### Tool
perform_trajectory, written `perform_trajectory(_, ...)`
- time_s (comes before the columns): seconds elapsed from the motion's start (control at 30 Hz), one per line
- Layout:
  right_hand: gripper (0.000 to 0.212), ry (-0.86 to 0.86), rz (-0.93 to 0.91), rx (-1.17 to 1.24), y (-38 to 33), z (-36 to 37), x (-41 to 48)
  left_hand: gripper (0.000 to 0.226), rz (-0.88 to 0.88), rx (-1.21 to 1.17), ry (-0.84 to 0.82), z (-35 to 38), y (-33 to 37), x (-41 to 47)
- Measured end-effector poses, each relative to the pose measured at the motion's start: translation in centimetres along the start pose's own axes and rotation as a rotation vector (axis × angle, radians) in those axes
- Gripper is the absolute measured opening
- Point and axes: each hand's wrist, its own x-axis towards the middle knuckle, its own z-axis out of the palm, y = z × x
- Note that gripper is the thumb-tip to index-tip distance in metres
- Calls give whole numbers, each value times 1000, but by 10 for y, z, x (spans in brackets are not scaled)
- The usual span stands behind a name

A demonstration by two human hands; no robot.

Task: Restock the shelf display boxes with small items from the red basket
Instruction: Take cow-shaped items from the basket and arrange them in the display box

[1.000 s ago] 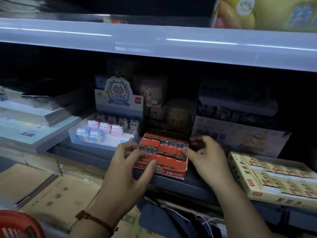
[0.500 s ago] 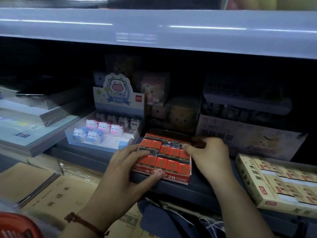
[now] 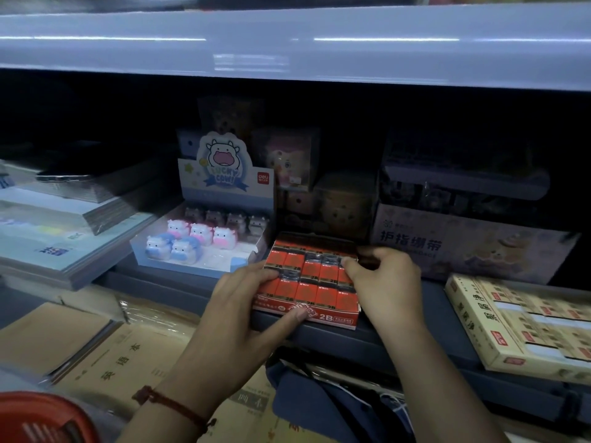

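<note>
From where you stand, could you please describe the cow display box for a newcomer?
Under the grey upper shelf, find the red 2B eraser box. Immediately left sits the cow display box: it alone has a cartoon-cow header card and pink and blue cow figures.

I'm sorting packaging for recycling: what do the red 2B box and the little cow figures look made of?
The red 2B box looks like thin printed cardboard, slightly glossy: folded edges and a creased front corner. The cow figures look like smooth moulded plastic or rubber, with soft highlights; which is unclear.
</note>
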Motion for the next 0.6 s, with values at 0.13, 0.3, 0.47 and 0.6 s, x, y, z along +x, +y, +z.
perform_trajectory(0.13,32,-4,8,-9,-1,0,0,67,-6,-9,-14,0,0,0)
perform_trajectory(0.3,27,-48,21,23,-1,-4,1,62,5,-23,-35,-2,2,-1)
perform_trajectory(0.47,12,-44,44,43,-2,-3,0,62,27,32,-100,0,8,-2)
perform_trajectory(0.6,19,-48,69,41,-4,-4,2,64,28,24,-82,2,10,-1)
